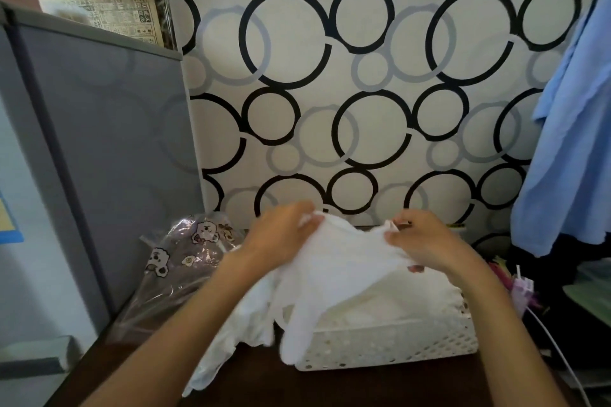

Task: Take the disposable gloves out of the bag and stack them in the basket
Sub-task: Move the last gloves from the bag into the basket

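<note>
hands: 2 | left hand (281, 235) and right hand (420, 241) each pinch a top corner of 1 white glove (334, 277) over 1 basket (396, 345), bench right edge | loose gloves (238, 330) beside it | 1 bag (185, 261) at back left

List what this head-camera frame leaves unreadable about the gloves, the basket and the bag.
- Basket contents: the held glove, pinched by the left hand and right hand, drapes over them.
- Glove count: motion blur merges the white sheets, including the pile left of the basket.
- Bag contents: glare and its printed pattern hide them.
- Table: its front is cut off by the bottom edge.
</note>
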The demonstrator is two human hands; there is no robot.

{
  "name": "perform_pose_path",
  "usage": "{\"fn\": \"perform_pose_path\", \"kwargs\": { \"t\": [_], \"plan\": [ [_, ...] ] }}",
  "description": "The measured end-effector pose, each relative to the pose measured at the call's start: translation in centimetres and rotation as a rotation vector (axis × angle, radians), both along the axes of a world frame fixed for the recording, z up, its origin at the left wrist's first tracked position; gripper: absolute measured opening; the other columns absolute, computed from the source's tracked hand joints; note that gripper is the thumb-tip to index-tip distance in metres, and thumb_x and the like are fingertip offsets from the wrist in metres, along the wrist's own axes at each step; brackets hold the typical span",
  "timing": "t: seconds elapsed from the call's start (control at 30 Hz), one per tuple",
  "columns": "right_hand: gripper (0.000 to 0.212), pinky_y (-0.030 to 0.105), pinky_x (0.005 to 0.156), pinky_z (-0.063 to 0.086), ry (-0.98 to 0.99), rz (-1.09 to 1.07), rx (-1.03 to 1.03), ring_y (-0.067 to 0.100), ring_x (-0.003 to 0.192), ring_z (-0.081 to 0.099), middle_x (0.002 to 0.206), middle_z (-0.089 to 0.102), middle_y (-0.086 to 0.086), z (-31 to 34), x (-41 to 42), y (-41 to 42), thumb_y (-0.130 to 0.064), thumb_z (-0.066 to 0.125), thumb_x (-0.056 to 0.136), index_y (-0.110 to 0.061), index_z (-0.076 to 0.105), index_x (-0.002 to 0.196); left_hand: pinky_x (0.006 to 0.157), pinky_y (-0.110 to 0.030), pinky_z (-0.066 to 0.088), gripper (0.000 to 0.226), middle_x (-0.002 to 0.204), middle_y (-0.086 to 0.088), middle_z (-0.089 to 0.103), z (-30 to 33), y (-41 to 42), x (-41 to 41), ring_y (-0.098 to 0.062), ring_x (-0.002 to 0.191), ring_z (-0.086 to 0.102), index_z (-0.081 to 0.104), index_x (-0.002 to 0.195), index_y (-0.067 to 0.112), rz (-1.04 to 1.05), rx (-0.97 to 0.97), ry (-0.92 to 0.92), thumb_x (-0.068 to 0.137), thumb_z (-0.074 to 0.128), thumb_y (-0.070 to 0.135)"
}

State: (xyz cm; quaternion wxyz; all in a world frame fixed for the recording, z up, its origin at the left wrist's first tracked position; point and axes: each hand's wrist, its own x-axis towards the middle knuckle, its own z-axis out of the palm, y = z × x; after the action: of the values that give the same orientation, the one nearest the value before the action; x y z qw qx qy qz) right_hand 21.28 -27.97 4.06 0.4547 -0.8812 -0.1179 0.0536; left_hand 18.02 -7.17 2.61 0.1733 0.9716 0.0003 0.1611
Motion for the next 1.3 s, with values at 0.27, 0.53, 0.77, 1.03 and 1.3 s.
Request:
{"fn": "perform_pose_path", "kwargs": {
  "t": [0.27, 0.53, 0.77, 1.03, 1.3],
  "plan": [
    [0.023, 0.022, 0.046, 0.042, -0.02, -0.198, -0.141, 0.014, 0.071, 0.052, 0.106, 0.057, 0.008, -3.9, 4.2, -2.8, -0.018, 0.051, 0.095, -0.013, 0.058, 0.117, 0.069, -0.028, 0.045, 0.037, 0.092, 0.008, 0.069, -3.6, -2.1, 4.8, -0.011, 0.088, 0.062, 0.059, 0.106, 0.026, 0.001, 0.014, -0.06, 0.087, 0.056, 0.058],
    [0.024, 0.034, 0.078, 0.046, -0.236, -0.339, -0.235, 0.027, 0.093, 0.056, 0.109, 0.064, 0.009, -4.4, 4.3, -3.7, -0.022, 0.059, 0.09, -0.018, 0.059, 0.114, 0.074, -0.027, 0.042, 0.033, 0.111, 0.011, 0.064, -2.5, -0.9, 4.3, -0.01, 0.101, 0.059, 0.056, 0.12, 0.029, 0.078, -0.006, -0.173, 0.092, 0.056, 0.046],
    [0.043, 0.03, 0.087, 0.04, -0.152, 0.061, -0.318, 0.017, 0.101, 0.049, 0.108, 0.05, 0.0, -2.1, 2.8, -2.8, -0.03, 0.069, 0.084, -0.028, 0.054, 0.124, 0.12, -0.038, 0.004, 0.08, 0.16, 0.013, 0.008, -1.9, -0.3, -0.4, -0.009, 0.146, 0.005, 0.01, 0.151, 0.038, -0.348, 0.237, 0.371, 0.084, 0.036, 0.073],
    [0.05, 0.035, 0.105, 0.035, -0.105, 0.092, -0.542, 0.022, 0.125, 0.043, 0.131, 0.05, 0.0, -3.2, 2.8, -1.2, -0.042, 0.065, 0.085, -0.032, 0.049, 0.131, 0.118, -0.034, 0.006, 0.07, 0.158, 0.014, 0.015, -2.2, 1.2, -2.9, -0.007, 0.145, 0.009, 0.017, 0.151, 0.037, -0.218, 0.059, 0.228, 0.09, 0.038, 0.064],
    [0.018, 0.019, 0.067, 0.042, -0.442, 0.249, -0.246, 0.0, 0.073, 0.053, 0.082, 0.061, -0.021, -0.5, -2.6, 4.8, -0.029, 0.065, 0.087, -0.04, 0.062, 0.101, 0.085, -0.025, 0.051, 0.057, 0.102, 0.021, 0.059, -1.0, 12.4, -9.5, 0.004, 0.094, 0.057, 0.062, 0.101, 0.037, 0.061, -0.137, 0.283, 0.061, 0.057, 0.078]
  ]
}}
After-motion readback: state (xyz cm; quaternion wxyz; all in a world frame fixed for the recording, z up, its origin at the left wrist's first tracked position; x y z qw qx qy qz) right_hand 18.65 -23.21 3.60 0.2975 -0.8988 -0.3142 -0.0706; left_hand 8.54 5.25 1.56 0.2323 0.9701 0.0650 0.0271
